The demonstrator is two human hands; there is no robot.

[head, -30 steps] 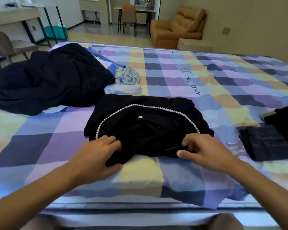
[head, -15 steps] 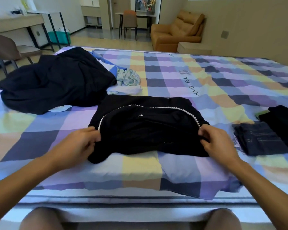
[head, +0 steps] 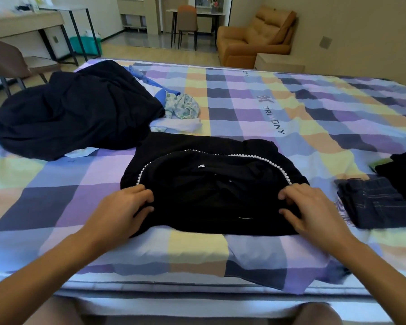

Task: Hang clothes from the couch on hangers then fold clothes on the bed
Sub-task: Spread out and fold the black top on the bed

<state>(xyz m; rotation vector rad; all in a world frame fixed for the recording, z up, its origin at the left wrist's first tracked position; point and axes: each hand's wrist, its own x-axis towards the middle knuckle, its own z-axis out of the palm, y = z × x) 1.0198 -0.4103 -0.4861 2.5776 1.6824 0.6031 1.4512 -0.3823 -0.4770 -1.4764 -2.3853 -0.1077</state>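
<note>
A black garment with a white bead trim (head: 211,184) lies spread on the checked bedsheet (head: 267,109), near the bed's front edge. My left hand (head: 124,207) grips its near left edge, fingers curled into the cloth just below the end of the bead line. At the near right edge, my right hand (head: 309,207) pinches the cloth between thumb and fingers. Both forearms reach in from the bottom of the view.
A large dark heap of clothes (head: 75,109) lies at the left, with a blue item and a floral cloth (head: 183,106) beside it. Folded dark jeans (head: 380,202) and a black item (head: 403,170) sit at the right. An orange couch (head: 256,36) stands behind the bed.
Both hands moved outward from the garment's front middle to its left and right edges and took hold there. The garment now lies a little flatter and wider.
</note>
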